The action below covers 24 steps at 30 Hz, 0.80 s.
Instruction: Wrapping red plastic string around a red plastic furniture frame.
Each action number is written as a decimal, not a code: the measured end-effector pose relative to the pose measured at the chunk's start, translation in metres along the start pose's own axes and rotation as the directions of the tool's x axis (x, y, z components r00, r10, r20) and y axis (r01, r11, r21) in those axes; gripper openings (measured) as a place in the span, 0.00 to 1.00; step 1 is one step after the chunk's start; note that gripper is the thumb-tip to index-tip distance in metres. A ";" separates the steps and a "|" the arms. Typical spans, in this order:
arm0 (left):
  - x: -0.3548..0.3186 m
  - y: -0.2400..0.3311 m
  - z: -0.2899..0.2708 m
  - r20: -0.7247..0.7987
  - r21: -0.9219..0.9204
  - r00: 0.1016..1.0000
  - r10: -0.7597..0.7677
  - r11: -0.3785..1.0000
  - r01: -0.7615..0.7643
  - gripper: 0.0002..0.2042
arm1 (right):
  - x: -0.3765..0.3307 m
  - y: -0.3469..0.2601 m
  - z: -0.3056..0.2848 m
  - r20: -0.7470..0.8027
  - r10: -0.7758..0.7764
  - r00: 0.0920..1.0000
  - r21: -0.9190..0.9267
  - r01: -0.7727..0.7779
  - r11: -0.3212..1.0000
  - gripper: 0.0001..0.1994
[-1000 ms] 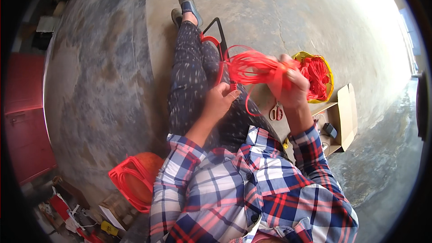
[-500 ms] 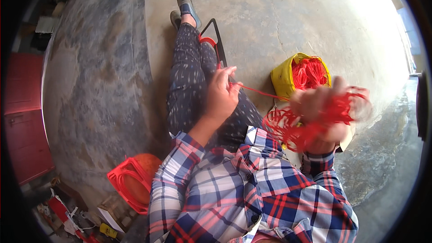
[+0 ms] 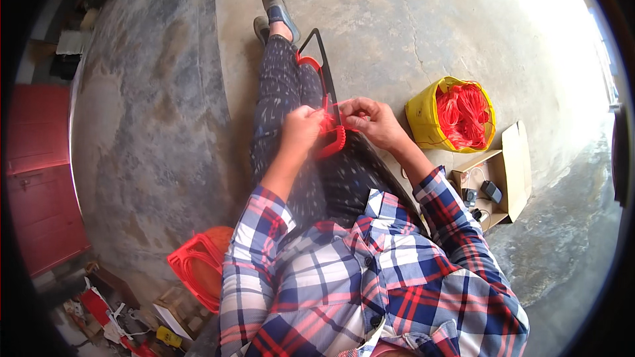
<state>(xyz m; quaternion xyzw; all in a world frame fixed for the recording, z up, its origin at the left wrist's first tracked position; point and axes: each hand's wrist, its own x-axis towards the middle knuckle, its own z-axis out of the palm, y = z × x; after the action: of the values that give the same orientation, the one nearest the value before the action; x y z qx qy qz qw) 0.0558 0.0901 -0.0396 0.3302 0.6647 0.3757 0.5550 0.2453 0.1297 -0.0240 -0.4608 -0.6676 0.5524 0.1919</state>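
Across my legs lies a black bar frame [image 3: 323,59] with a red curved piece [image 3: 308,61] near its far end and a red ridged piece [image 3: 338,144] near my hands. Thin red cord [image 3: 327,123] is gathered around the bar. On its left side, my left hand [image 3: 303,128] is closed on the cord, slightly blurred. Just right of the bar, my right hand [image 3: 374,124] pinches a strand of the same cord between thumb and fingers. To the right, a yellow bucket [image 3: 422,118] holds bundles of red cord [image 3: 464,114].
An open cardboard box [image 3: 517,165] with black adapters [image 3: 490,190] and wires is on the floor below the bucket. A red plastic stool [image 3: 193,271] stands by my left elbow. Clutter [image 3: 106,314] fills the lower left, beneath a red cabinet [image 3: 45,178].
My right hand has moved left from the bucket to the bar, and the loose red bundle it held is out of it. My left hand has shifted slightly left and closed further.
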 end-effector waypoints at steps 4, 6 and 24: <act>-0.027 0.056 -0.005 0.133 -0.312 0.983 -0.127 0.936 0.163 0.08 | -0.014 -0.016 0.000 -0.176 -0.323 0.930 0.000 0.328 0.945 0.17; -0.027 0.059 -0.005 0.211 -0.360 0.968 -0.133 0.911 0.203 0.08 | -0.014 -0.023 0.002 -0.130 -0.414 0.901 -0.163 0.392 0.905 0.20; -0.010 0.013 0.014 0.304 -0.375 0.870 -0.389 0.790 0.484 0.07 | -0.170 -0.039 -0.102 -0.406 0.057 0.912 0.752 0.298 0.588 0.16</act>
<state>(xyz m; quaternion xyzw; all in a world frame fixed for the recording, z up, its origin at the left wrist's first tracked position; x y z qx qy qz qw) 0.0712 0.0897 -0.0253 0.0707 0.5581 0.3395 0.7539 0.3929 0.0475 0.0866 -0.3773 -0.3261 0.6751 0.5436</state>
